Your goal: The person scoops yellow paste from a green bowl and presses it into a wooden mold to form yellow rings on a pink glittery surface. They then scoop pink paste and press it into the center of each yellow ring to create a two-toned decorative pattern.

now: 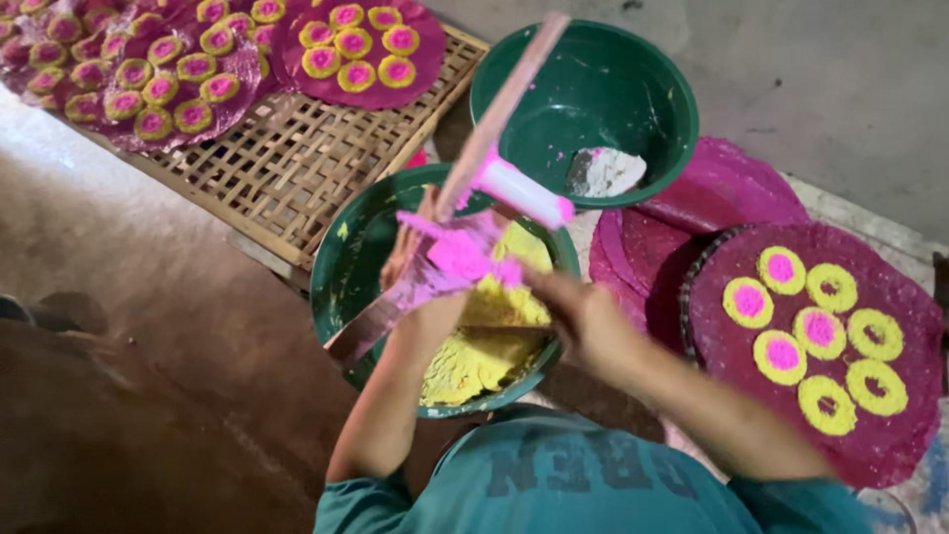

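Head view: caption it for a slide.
Hands work a pink-smeared press over a green bowl of yellow paste.

Light soft and a bit dim, no hard glare. Dark shadow over floor (148, 396) at bottom left. Both hands (583, 316) and pink tool (465, 252) smeared by motion blur. Round yellow-pink cakes (820, 326) at right fairly sharp. Colours bright. Corners slightly soft.

We're looking steeply down from the head camera, close above the green bowl (346, 267) and the floor (148, 326)
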